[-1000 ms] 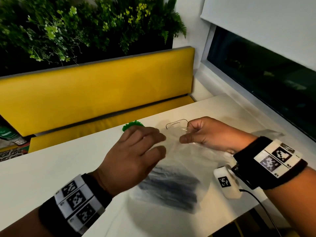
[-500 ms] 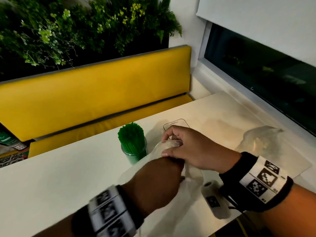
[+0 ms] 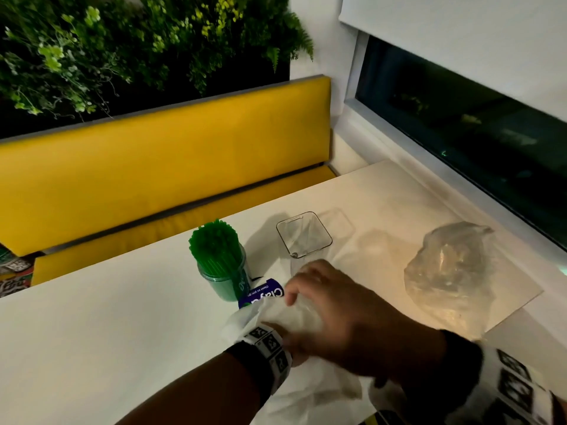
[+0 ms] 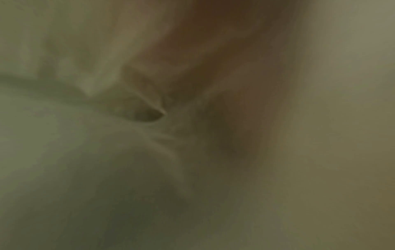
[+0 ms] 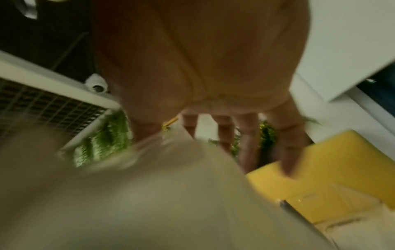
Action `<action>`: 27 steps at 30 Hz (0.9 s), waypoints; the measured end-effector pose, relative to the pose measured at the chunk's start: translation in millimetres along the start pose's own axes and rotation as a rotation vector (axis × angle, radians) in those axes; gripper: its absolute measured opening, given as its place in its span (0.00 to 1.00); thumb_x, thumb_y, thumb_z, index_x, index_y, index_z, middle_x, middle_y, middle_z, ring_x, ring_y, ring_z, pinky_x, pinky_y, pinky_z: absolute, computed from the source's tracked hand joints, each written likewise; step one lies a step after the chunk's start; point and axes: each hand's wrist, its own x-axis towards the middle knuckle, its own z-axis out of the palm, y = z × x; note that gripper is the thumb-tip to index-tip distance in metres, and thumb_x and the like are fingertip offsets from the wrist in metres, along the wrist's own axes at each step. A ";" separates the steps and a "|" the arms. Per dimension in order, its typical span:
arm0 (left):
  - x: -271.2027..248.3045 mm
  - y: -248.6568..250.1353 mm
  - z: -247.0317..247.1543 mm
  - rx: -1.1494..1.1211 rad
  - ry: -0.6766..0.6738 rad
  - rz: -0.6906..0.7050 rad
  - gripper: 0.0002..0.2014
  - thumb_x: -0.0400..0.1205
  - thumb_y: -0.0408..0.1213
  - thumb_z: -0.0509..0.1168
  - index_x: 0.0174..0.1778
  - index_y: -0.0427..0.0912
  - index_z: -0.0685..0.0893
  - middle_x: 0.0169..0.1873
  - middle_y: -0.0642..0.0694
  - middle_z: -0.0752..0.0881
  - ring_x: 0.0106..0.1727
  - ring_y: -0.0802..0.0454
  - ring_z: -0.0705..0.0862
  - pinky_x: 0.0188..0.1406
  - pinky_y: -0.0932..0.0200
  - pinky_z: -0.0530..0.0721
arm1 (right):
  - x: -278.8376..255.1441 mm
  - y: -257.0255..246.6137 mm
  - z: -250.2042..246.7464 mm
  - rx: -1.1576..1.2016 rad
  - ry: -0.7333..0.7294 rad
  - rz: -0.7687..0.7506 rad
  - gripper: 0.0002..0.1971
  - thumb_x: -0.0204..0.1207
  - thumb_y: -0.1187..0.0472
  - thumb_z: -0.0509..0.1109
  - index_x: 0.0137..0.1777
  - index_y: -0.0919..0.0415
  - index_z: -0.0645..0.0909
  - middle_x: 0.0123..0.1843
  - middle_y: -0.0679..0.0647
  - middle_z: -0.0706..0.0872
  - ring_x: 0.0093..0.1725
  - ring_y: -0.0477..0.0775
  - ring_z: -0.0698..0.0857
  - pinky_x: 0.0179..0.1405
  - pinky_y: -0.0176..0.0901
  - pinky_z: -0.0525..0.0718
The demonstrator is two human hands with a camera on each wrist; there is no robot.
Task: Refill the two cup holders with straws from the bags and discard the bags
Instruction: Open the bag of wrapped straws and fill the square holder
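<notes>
**Right hand over the bag, left hand buried inside**

Right hand (image 3: pixel 337 320) lies across the white plastic bag (image 3: pixel 306 391) near the table's (image 3: pixel 107 317) front edge, fingers bent over its mouth. Left hand is hidden inside the bag; its grip cannot be told. Just beyond stand a blue packet (image 3: pixel 264 294), the green cup holder (image 3: pixel 225 285) full of green straws (image 3: pixel 214 243) and an empty clear cup holder (image 3: pixel 303 234). A crumpled clear bag (image 3: pixel 451 268) lies well to the right.

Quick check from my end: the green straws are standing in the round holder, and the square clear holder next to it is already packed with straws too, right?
Not quite. The green straws do stand in the round holder, but the square clear holder beside it is empty; the head view shows straight through its walls to the table.
</notes>
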 end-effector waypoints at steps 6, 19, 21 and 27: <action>4.2 -2.0 4.5 -0.032 -0.080 0.021 0.12 0.85 0.39 0.61 0.63 0.43 0.80 0.51 0.44 0.84 0.58 0.45 0.81 0.63 0.52 0.78 | -5.3 25.7 10.2 -0.114 0.011 0.016 0.04 0.72 0.49 0.49 0.46 0.41 0.60 0.44 0.45 0.68 0.28 0.50 0.72 0.29 0.42 0.68; -9.4 -16.3 -5.2 -0.108 0.069 0.211 0.15 0.80 0.44 0.68 0.62 0.53 0.81 0.55 0.52 0.87 0.52 0.53 0.83 0.59 0.58 0.80 | 0.9 65.3 34.3 -0.066 -0.103 0.134 0.20 0.84 0.54 0.63 0.75 0.40 0.68 0.62 0.46 0.80 0.54 0.47 0.82 0.53 0.32 0.77; -11.6 -11.8 -6.3 -0.026 -0.015 0.233 0.15 0.83 0.44 0.65 0.66 0.51 0.81 0.60 0.49 0.86 0.57 0.50 0.82 0.62 0.55 0.78 | 5.2 66.8 36.1 0.060 -0.119 0.161 0.23 0.82 0.60 0.65 0.73 0.37 0.69 0.65 0.42 0.81 0.60 0.45 0.81 0.59 0.34 0.78; -18.2 -12.9 -7.8 -0.235 0.031 0.272 0.12 0.87 0.45 0.59 0.66 0.57 0.79 0.60 0.52 0.86 0.60 0.51 0.84 0.65 0.56 0.81 | 4.6 90.7 12.0 0.023 -0.089 0.166 0.19 0.69 0.66 0.68 0.54 0.41 0.83 0.47 0.45 0.79 0.47 0.51 0.82 0.49 0.41 0.82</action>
